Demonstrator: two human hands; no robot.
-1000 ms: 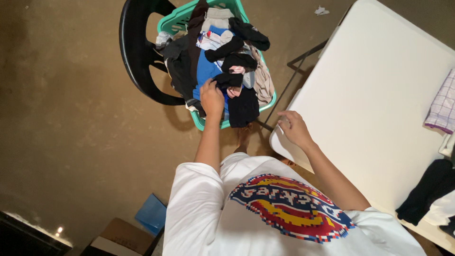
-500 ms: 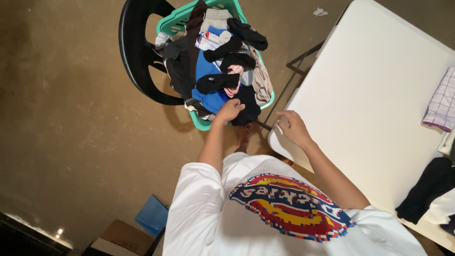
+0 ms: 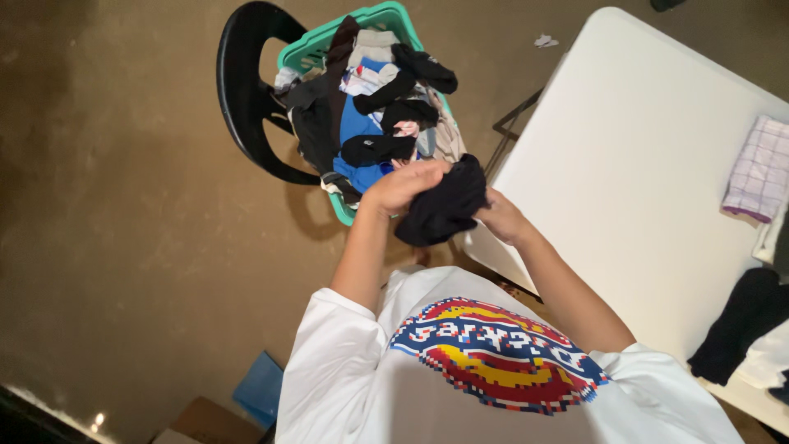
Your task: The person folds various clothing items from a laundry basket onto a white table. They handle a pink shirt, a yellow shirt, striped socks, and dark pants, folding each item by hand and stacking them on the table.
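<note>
The black garment [image 3: 444, 205] hangs bunched between both hands, just in front of the green laundry basket [image 3: 329, 37] and a little above its near rim. Beside the basket, to its right, stands a white folding table [image 3: 641, 164], with a checked cloth [image 3: 760, 168] and some dark and white clothes [image 3: 744, 325] lying along its far edge. The basket itself sits on a black plastic chair [image 3: 242, 99] and is heaped with dark, blue and pale clothes. Close to the basket's near rim, the left hand [image 3: 403, 185] is closed over the garment's top. The right hand [image 3: 503, 220] pinches the same garment from the table side.
</note>
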